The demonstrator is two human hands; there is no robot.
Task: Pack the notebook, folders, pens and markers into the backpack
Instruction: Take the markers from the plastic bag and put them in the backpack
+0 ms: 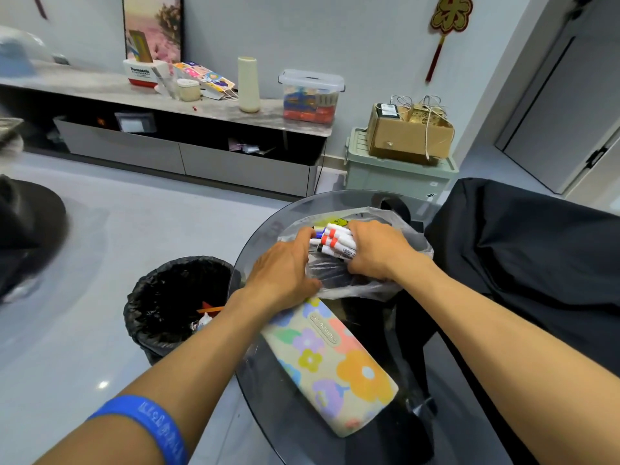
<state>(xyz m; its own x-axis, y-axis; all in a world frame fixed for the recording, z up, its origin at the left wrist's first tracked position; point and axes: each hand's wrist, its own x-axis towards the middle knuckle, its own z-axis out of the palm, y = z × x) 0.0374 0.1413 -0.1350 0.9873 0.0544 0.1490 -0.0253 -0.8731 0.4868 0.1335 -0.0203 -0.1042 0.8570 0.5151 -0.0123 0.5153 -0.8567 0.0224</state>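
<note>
The right hand's fingers (355,260) are curling over a bundle of markers (337,242) near the centre of the frame, grasping it from the right side, with the knuckles up and the wrist bending toward the lower right. The left hand's fingers (303,238) are reaching in from the left, thumb and forefinger closing against the marker caps and the crinkled clear plastic bag (355,286) beneath them; how firmly they are pinching is hard to tell, since the bag is hiding the fingertips. The left hand (283,270) is lying palm down, and its forearm is running back to the lower left, wearing a blue wristband (147,427) with pale printed characters too blurred to read.

The markers are white-bodied with red and blue bands, lying roughly level, their long axis running from upper left to lower right, caps pointing toward the left hand. One barrel is carrying small black print that cannot be read.

Just below the hands, a flowered pencil case (330,367) is lying on the round glass tabletop (265,226), its long axis slanting from upper left to lower right, with an oval embossed label that is illegible. The dark backpack (523,250) is sitting at the right edge of the frame, beside the tabletop. A black-lined waste bin (174,297) is standing at the left of the tabletop. In the upper left, a white box on the long shelf is reading "Panasonic" (140,70).
</note>
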